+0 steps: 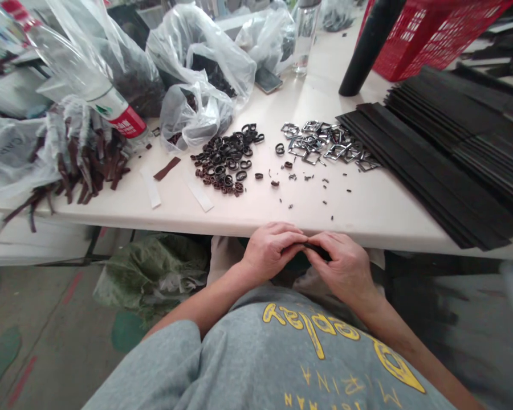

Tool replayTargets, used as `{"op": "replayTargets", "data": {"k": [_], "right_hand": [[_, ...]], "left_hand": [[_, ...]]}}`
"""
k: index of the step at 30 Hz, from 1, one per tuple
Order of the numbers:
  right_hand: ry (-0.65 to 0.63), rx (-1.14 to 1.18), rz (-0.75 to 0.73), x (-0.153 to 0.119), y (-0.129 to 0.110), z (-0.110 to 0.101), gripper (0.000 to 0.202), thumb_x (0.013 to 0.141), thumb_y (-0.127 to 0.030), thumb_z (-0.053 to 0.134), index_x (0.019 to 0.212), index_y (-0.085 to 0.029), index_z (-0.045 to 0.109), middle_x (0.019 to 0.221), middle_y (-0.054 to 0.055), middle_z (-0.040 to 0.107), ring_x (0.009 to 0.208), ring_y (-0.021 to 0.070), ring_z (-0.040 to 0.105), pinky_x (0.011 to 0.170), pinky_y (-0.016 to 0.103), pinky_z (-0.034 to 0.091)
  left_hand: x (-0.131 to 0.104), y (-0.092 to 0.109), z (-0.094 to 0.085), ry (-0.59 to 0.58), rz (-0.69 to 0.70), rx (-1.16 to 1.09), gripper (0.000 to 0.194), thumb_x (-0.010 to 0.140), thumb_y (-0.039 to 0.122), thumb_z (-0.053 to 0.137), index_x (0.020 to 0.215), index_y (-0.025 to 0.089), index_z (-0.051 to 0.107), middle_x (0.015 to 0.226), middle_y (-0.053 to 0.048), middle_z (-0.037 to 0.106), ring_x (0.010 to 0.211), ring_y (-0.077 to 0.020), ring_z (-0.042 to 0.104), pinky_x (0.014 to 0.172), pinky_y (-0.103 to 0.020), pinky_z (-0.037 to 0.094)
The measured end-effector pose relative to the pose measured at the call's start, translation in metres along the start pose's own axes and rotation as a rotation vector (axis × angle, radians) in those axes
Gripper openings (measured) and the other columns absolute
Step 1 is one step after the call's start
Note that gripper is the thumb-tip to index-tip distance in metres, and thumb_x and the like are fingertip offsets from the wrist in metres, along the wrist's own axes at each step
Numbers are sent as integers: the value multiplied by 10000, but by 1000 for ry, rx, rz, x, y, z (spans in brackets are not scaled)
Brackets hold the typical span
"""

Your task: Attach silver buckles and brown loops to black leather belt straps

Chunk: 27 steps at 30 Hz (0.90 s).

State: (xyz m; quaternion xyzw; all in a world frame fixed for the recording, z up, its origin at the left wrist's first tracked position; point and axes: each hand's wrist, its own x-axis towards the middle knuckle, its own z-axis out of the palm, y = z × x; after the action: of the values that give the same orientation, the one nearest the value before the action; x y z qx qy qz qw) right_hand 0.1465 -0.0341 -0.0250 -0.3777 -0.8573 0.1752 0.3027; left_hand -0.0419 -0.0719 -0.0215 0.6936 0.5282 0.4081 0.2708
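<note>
My left hand [270, 249] and my right hand [345, 267] meet just below the near edge of the white table [367, 210], over my lap. Both pinch a small dark strap piece [314, 248] between their fingertips; most of it is hidden by the fingers. On the table beyond them lie a pile of dark brown loops [226, 159] and a heap of silver buckles [325, 142]. Stacks of long black straps [436, 154] fan out at the right.
Clear plastic bags [200, 74] of dark parts stand at the back left, with brown strap pieces [85, 165] spilling from one. A water bottle [304, 34], a phone [268, 81], a black roll [367, 45] and a red basket [431, 34] stand behind. A green bag [154, 273] lies on the floor.
</note>
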Motion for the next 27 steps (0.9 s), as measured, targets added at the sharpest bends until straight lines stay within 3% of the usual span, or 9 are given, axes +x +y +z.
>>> {"op": "replayTargets", "data": {"k": [4,8,11,15,18,23,27], "right_hand": [[58,-5,-65,-3,4,2,120,916,-250,592,827,-218,666,785,34,736,744,220,683,694,339,507],[76,43,-65,-2,10,2,123,919,-269,584,840,-241,675,801,15,742,730,207,696,681,326,524],[94,59,17,1,19,-8,129,910,-329,589,872,-261,691,813,10,750,713,214,706,655,327,526],[183,15,234,10,38,-27,202,858,-448,603,834,-272,698,741,21,733,621,237,677,581,348,491],[199,15,396,17,50,-34,260,791,-516,616,785,-270,698,674,34,710,568,253,646,564,370,474],[205,49,486,22,56,-30,306,742,-566,615,748,-270,690,619,26,684,501,243,591,542,371,439],[207,-5,437,18,58,-25,293,782,-531,598,797,-258,701,693,48,716,561,257,627,581,374,450]], "left_hand": [[5,-1,4,-12,147,76,181,948,278,589,941,244,767,962,-75,801,992,-225,728,941,-395,528],[10,0,3,24,195,27,204,958,292,571,900,230,756,940,-83,805,927,-210,744,892,-372,551],[11,5,-3,-3,208,-76,215,934,341,615,797,233,740,864,-82,803,883,-214,750,890,-365,560],[14,10,-15,-106,191,-106,288,917,387,627,698,225,719,800,-98,788,746,-209,735,783,-343,559],[22,3,-31,-42,79,-26,219,937,321,584,834,235,756,900,-96,787,823,-205,729,804,-325,549],[51,-28,-80,230,-92,302,149,908,256,619,863,249,760,896,-73,737,867,-214,677,848,-333,506],[77,-55,-110,217,-183,634,101,855,220,681,834,206,779,951,-110,720,949,-261,638,936,-395,460]]}}
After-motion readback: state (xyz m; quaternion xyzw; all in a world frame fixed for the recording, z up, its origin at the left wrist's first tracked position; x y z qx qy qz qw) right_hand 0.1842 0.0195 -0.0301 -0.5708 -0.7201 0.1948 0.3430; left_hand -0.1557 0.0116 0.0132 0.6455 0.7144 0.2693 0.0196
